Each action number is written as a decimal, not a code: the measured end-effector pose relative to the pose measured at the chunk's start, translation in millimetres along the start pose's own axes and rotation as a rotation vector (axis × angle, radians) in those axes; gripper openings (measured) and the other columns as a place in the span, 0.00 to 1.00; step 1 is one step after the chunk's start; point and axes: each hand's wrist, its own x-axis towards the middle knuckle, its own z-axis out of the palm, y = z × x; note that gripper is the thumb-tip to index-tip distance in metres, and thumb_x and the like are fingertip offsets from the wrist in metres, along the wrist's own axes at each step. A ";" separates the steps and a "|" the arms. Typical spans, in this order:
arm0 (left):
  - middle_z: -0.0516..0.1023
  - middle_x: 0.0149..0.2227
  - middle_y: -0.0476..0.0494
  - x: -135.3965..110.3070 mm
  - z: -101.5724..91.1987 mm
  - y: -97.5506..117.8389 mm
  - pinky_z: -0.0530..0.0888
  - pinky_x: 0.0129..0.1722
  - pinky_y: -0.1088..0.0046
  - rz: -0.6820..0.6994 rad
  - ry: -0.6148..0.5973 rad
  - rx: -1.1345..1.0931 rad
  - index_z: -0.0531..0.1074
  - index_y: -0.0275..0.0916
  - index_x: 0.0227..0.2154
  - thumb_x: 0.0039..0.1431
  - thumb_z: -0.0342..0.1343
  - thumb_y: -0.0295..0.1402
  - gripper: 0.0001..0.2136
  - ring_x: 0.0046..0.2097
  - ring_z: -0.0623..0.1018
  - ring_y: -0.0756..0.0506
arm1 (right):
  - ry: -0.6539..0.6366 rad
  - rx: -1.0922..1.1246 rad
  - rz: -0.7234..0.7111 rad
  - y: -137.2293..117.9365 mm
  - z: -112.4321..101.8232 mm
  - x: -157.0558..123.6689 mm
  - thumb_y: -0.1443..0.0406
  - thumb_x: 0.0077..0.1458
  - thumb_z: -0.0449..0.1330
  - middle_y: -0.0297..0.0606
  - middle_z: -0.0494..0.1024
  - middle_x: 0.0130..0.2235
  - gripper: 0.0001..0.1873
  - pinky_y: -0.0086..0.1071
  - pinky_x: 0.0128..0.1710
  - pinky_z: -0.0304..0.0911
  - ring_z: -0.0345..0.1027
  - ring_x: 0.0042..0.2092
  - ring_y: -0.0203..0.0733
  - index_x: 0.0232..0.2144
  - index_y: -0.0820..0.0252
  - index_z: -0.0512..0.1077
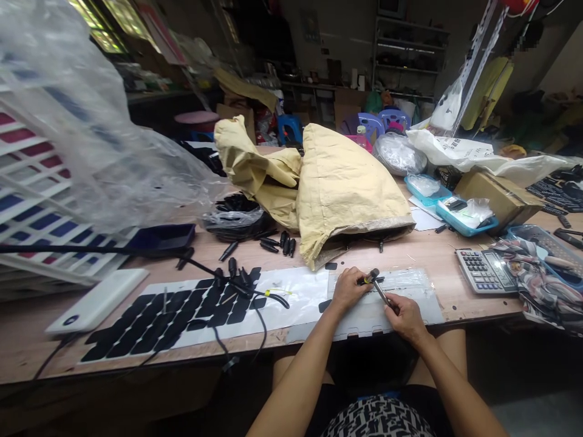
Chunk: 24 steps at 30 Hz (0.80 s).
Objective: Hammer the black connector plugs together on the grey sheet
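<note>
My right hand [405,317] is closed around the handle of a small metal hammer [381,291]. The hammer's head is up by the fingertips of my left hand [350,290]. Those fingers pinch a small black part [363,281] with a bit of yellow on it, against the board; its exact kind is too small to make out. Both hands are over a grey-white board [410,282] covered with clear film at the table's front edge. Left of it lies a white sheet [300,282] bearing rows of black oval stickers [155,315].
A yellow cloth bag [350,182] stands behind my hands. Black connectors [285,243] and a black cable [209,267] lie to the left, near a white plastic box [98,300]. On the right are a calculator [487,271], a patterned cloth [537,273] and blue trays [469,215].
</note>
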 end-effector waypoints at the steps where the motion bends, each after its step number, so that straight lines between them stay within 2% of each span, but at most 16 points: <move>1: 0.74 0.32 0.49 -0.3 0.2 0.1 0.65 0.42 0.68 -0.005 -0.001 -0.002 0.78 0.43 0.31 0.50 0.67 0.35 0.06 0.41 0.71 0.44 | -0.006 0.008 0.012 2.0 0.8 0.2 0.63 0.53 0.59 0.36 0.77 0.26 0.16 0.32 0.29 0.66 0.69 0.26 0.41 0.43 0.61 0.79; 7: 0.76 0.33 0.48 0.9 0.6 -0.4 0.66 0.43 0.67 0.014 0.014 -0.022 0.79 0.43 0.32 0.51 0.66 0.35 0.06 0.41 0.72 0.44 | -0.017 0.354 0.137 12.6 1.3 0.5 0.60 0.55 0.59 0.36 0.77 0.27 0.19 0.31 0.29 0.66 0.68 0.27 0.40 0.47 0.63 0.77; 10: 0.76 0.33 0.47 -0.4 -5.8 5.1 0.67 0.43 0.66 0.042 0.028 -0.042 0.78 0.42 0.32 0.52 0.64 0.36 0.06 0.40 0.72 0.43 | 0.017 0.488 0.197 12.6 -1.5 2.6 0.59 0.55 0.60 0.33 0.75 0.25 0.19 0.31 0.30 0.65 0.67 0.27 0.39 0.46 0.64 0.76; 12: 0.74 0.32 0.46 -10.7 -12.9 14.6 0.68 0.40 0.67 0.066 0.053 -0.104 0.76 0.40 0.32 0.54 0.62 0.38 0.07 0.38 0.72 0.44 | 0.069 0.541 0.214 12.1 -3.6 4.3 0.59 0.54 0.60 0.31 0.73 0.23 0.19 0.31 0.31 0.64 0.66 0.27 0.39 0.45 0.65 0.76; 14: 0.73 0.32 0.46 -33.6 -19.2 28.1 0.68 0.36 0.70 0.099 0.049 -0.198 0.75 0.40 0.32 0.56 0.60 0.39 0.08 0.35 0.72 0.46 | 0.115 0.574 0.216 12.1 -5.0 5.5 0.59 0.54 0.60 0.31 0.72 0.22 0.17 0.31 0.31 0.63 0.66 0.26 0.38 0.43 0.65 0.76; 17: 0.75 0.31 0.47 -86.3 -17.6 48.4 0.68 0.33 0.72 0.163 -0.098 -0.332 0.75 0.40 0.35 0.58 0.58 0.39 0.08 0.32 0.72 0.48 | 0.132 0.597 0.212 13.1 -4.6 6.3 0.59 0.54 0.61 0.31 0.72 0.22 0.17 0.30 0.31 0.63 0.66 0.26 0.37 0.42 0.64 0.76; 20: 0.77 0.29 0.48 -135.7 3.6 54.6 0.68 0.32 0.74 0.160 -0.348 -0.346 0.77 0.42 0.36 0.56 0.59 0.39 0.09 0.30 0.74 0.49 | 0.106 0.595 0.208 14.8 -2.3 6.2 0.60 0.53 0.61 0.30 0.72 0.22 0.17 0.30 0.31 0.63 0.66 0.26 0.37 0.43 0.65 0.76; 22: 0.77 0.28 0.49 -154.5 25.3 45.9 0.68 0.32 0.74 0.030 -0.470 -0.263 0.78 0.43 0.37 0.55 0.59 0.40 0.10 0.29 0.75 0.48 | 0.094 0.581 0.209 15.9 -1.2 5.7 0.60 0.54 0.61 0.30 0.72 0.22 0.18 0.31 0.31 0.63 0.66 0.26 0.37 0.44 0.65 0.76; 24: 0.79 0.30 0.47 -161.0 46.9 29.4 0.71 0.37 0.71 -0.164 -0.537 -0.159 0.78 0.44 0.41 0.56 0.57 0.42 0.13 0.33 0.78 0.44 | 0.087 0.560 0.211 16.8 -0.7 5.1 0.59 0.54 0.60 0.30 0.72 0.23 0.18 0.31 0.31 0.63 0.66 0.26 0.38 0.44 0.65 0.76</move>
